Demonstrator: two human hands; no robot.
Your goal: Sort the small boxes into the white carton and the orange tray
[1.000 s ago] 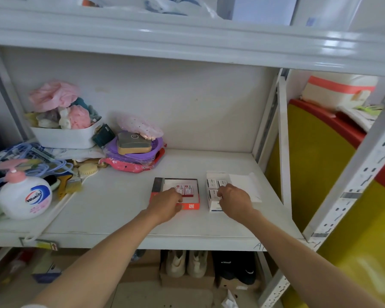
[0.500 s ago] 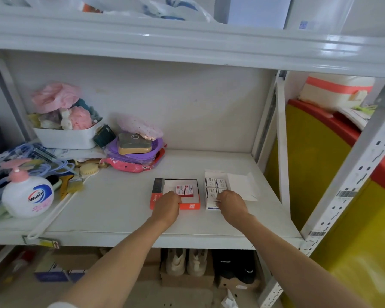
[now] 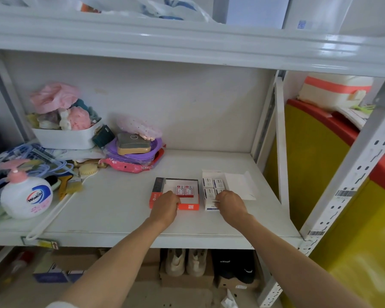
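Note:
The orange tray lies on the shelf with two small red-and-white boxes side by side inside it. My left hand covers the tray's front left corner, fingers curled down over the rim; what is under them is hidden. Just right of the tray stands the white carton, flap open to the right, holding several small white boxes with blue print. My right hand rests over the carton's near end, fingers bent down onto the nearest boxes. I cannot see whether it grips one.
A Walch soap bottle, hangers and brushes crowd the shelf's left side. A white basket of sponges and a purple bowl stand at the back left. A shelf post bounds the right. Shoes sit below.
Both hands stay over the tray and the carton, drawn slightly towards the front edges. The boxes have not visibly moved.

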